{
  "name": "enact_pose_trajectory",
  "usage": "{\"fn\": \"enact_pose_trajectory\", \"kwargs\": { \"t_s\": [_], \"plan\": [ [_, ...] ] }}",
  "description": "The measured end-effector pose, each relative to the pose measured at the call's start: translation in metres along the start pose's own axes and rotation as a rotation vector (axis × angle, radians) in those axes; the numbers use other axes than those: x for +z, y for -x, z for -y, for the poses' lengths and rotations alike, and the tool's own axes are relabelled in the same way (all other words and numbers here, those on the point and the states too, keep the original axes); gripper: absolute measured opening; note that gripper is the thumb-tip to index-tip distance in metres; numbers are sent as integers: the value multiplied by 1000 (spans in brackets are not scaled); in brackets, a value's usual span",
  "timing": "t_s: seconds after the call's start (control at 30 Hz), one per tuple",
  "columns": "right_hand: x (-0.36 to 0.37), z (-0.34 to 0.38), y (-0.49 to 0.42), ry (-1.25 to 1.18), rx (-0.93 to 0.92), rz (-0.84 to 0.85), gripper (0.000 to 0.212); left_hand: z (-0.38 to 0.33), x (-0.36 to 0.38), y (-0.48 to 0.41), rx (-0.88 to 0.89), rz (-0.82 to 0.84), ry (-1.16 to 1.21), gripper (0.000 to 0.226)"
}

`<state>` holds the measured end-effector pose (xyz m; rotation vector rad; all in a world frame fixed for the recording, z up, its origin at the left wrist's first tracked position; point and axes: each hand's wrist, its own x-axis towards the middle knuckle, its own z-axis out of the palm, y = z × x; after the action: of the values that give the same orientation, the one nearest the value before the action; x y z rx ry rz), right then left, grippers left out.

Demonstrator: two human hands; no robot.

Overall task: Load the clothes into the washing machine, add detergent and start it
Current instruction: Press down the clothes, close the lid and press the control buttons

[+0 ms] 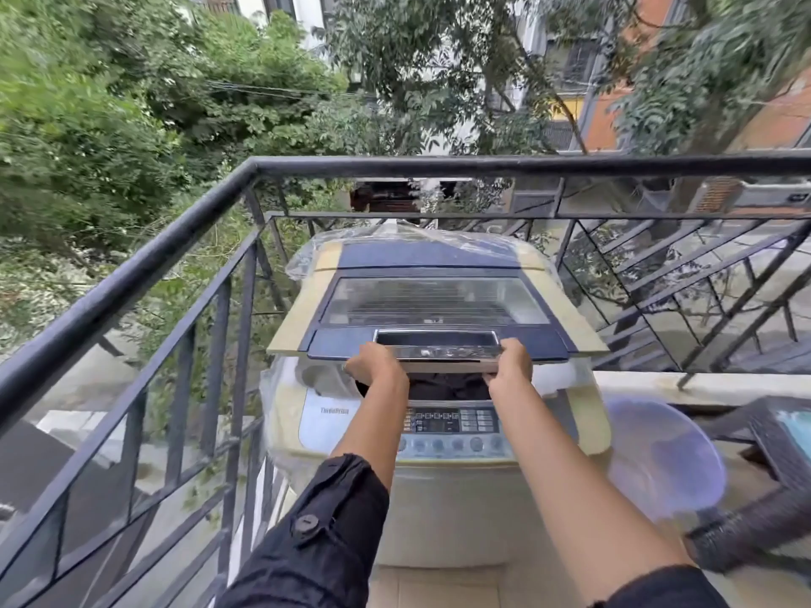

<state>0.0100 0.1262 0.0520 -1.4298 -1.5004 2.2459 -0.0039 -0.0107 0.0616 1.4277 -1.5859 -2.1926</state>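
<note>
A cream top-loading washing machine (443, 511) stands on a balcony, partly wrapped in clear plastic. Its blue lid (439, 300) with a clear window is raised a little at the front. My left hand (375, 364) grips the left end of the lid's silver front handle (439, 351). My right hand (511, 359) grips the right end. Under the lifted edge, dark clothes (447, 386) show inside the drum. The control panel (454, 427) with its buttons lies below my wrists. No detergent is in view.
A black metal railing (175, 243) runs along the left and behind the machine. A pale translucent basin (662, 458) sits right of the machine, on a dark wicker chair (772, 489). Tiled floor lies in front.
</note>
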Motion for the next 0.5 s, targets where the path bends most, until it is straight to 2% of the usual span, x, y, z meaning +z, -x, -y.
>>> {"fn": "enact_pose_trajectory", "kwargs": {
  "t_s": [0.07,0.2,0.33,0.4,0.5],
  "plan": [
    [-4,-11,-5,32,-1,-28,13,5,-6,-7,7,43,-113,45],
    [-11,-24,-11,83,-17,-56,14,22,-18,-27,-13,-67,-376,50],
    [-17,-36,-20,211,-45,-68,20,44,-38,-35,181,-62,-751,66],
    [-18,-38,-24,276,-60,-78,30,53,-42,-41,258,-72,-826,70],
    [-20,-39,-27,372,-68,-74,26,55,-43,-43,292,-81,-868,72]
  ]
}}
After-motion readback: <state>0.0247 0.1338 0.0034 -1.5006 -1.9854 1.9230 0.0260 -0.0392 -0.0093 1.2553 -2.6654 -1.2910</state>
